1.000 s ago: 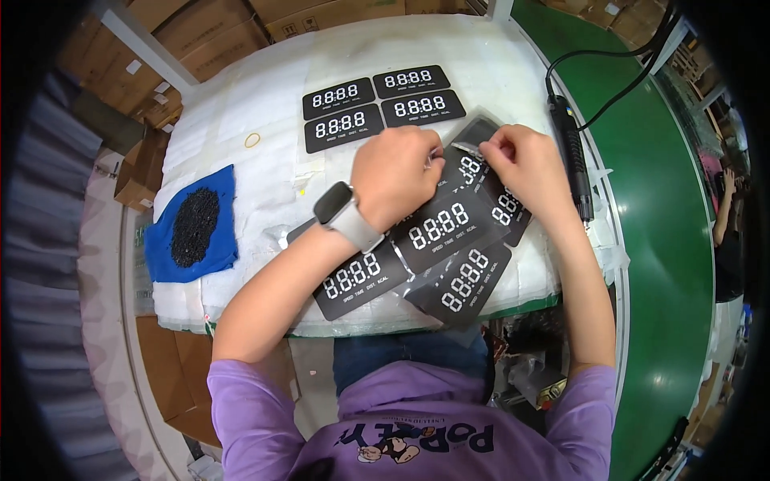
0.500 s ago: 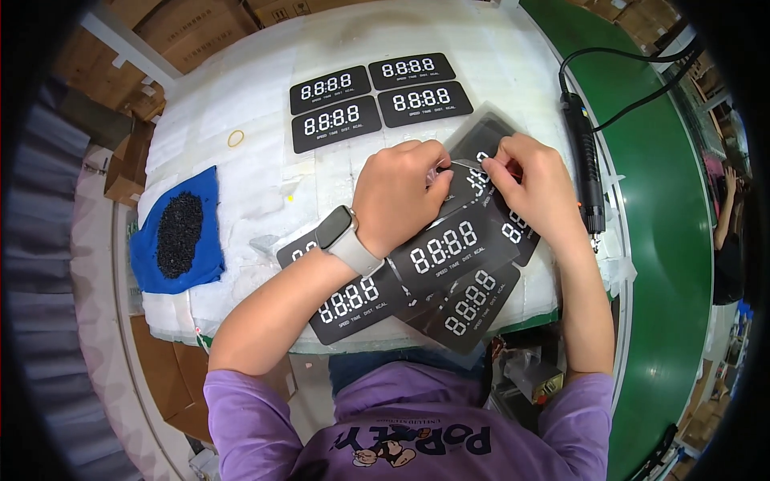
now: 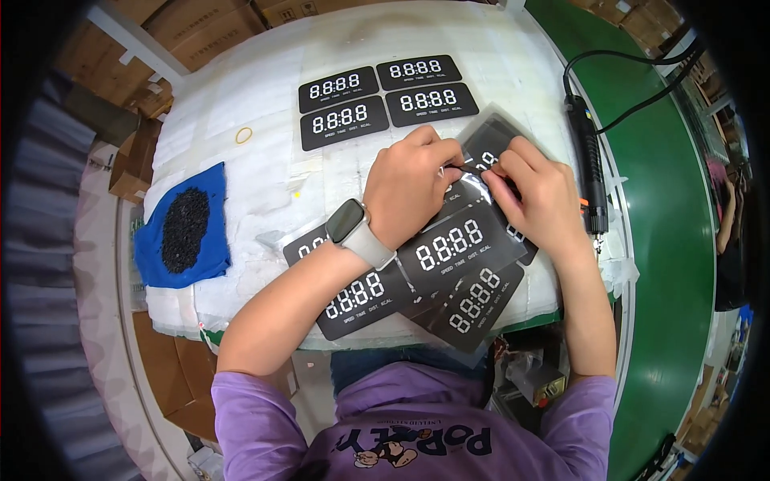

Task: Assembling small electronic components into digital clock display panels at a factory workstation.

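Note:
Over a loose pile of black display panels, my two hands meet with their fingertips close together. My left hand (image 3: pixel 415 183), wearing a smartwatch (image 3: pixel 347 222), is closed in a pinch on the edge of a glossy black display panel (image 3: pixel 455 195). At the right end of that same edge, the thumb and fingers of my right hand (image 3: pixel 539 192) are also pinched. Shiny clear film shows around the pinched edge; my fingers hide the exact grip. Below lie more panels with white digit shapes, including a front display panel (image 3: pixel 475 305), overlapping at different angles.
Several display panels (image 3: pixel 346 123) lie in a neat block farther back on the white-covered table (image 3: pixel 265 188). Small black parts (image 3: pixel 186 231) are heaped on a blue cloth (image 3: pixel 216 250) at left, near a rubber band (image 3: pixel 244 135). A corded black electric screwdriver (image 3: pixel 588 160) is at right.
My fingertips have drawn closer together at the panel's edge, and the right fingers have curled inward. Shiny film shows more between them. The whole view has shifted slightly.

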`<state>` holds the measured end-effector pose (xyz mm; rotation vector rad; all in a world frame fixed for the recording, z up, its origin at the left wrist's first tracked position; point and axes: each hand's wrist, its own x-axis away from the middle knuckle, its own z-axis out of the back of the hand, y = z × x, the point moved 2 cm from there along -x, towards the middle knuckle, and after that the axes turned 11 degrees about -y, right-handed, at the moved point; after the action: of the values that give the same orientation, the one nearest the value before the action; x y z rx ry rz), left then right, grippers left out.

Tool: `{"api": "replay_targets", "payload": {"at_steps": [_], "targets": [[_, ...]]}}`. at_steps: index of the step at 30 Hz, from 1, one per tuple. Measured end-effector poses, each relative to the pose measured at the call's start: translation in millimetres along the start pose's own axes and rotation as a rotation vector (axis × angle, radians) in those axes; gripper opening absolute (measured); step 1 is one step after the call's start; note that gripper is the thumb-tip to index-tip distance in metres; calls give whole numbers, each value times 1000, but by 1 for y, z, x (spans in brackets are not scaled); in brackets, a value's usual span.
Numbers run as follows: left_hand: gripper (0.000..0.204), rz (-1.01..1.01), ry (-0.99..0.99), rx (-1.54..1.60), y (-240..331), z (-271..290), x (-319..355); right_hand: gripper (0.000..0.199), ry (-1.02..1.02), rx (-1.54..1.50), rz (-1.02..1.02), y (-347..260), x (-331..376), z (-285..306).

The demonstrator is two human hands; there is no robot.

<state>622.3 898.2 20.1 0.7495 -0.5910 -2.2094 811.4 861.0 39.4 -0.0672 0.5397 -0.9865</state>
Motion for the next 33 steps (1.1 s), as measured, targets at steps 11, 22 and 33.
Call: {"api": "replay_targets", "payload": {"at_steps": [11,22,33], "targets": [[10,-84,32,-138,13,5,5,37,20,-450,-513,21,-2,19],[10,-359,-62,-93,34,63,30,23,-86,-479,-462,13,-28,16],[15,239,513,667,-75,135,107,26,131,-118,-501,110,-116,-33]]}}
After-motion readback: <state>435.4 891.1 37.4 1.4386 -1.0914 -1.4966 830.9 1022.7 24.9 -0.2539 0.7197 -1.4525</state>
